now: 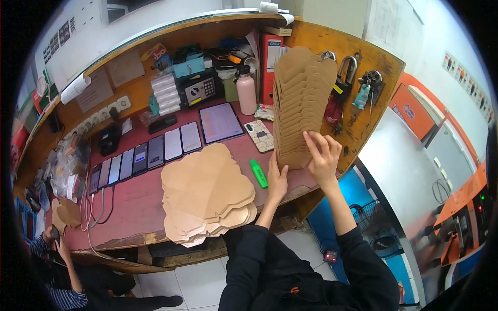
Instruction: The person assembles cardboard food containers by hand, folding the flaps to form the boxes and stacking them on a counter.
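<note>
A tall stack of folded brown cardboard pieces [301, 103] stands upright at the right end of the desk, their flaps overlapping in tiers. My left hand [278, 180] grips its lower left edge, thumb in front, with some fingers hidden behind it. On the other side, my right hand [324, 156] pinches the edge of the front pieces between thumb and fingers. Left of my hands lies a pile of flat, scallop-edged brown cardboard sheets [207, 181], creased and overhanging the desk's front edge. A green highlighter [258, 173] rests between the pile and my left hand.
Along the reddish desk [140, 212] lie several phones [155, 151], a tablet [221, 122] and a patterned phone case [259, 136]. Behind stand a pink bottle [246, 92], a small safe [199, 91] and a red binder [270, 67]. Padlocks [346, 72] hang at right. Another person's hand [61, 248] holds a dark object.
</note>
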`<state>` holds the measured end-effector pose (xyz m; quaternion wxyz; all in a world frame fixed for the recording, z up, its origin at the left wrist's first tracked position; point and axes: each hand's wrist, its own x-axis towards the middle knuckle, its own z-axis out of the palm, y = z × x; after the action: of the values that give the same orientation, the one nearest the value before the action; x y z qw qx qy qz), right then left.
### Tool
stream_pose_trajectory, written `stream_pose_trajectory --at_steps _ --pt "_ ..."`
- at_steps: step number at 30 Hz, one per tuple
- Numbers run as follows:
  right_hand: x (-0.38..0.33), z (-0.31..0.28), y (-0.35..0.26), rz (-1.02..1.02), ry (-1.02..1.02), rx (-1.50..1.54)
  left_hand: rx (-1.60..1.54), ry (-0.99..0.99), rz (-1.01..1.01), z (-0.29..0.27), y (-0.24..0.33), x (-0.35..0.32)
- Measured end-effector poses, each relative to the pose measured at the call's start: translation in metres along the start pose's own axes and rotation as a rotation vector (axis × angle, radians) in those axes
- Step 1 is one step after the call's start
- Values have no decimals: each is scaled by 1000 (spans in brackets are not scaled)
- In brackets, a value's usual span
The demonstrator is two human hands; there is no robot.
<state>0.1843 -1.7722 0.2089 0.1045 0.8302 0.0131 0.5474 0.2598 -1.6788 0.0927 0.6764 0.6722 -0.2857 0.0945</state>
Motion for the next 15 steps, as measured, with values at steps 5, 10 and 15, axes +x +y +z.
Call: stream_pose_trajectory --at_steps 5,10,15 --pt "2 -1 1 -53 -10 -26 -12 -6 1 0 -2 0" --pt "5 2 3 9 20 94 -26 -16 -12 2 -1 0" --pt "14 1 1 48 17 92 -36 -21 -30 1 0 1"
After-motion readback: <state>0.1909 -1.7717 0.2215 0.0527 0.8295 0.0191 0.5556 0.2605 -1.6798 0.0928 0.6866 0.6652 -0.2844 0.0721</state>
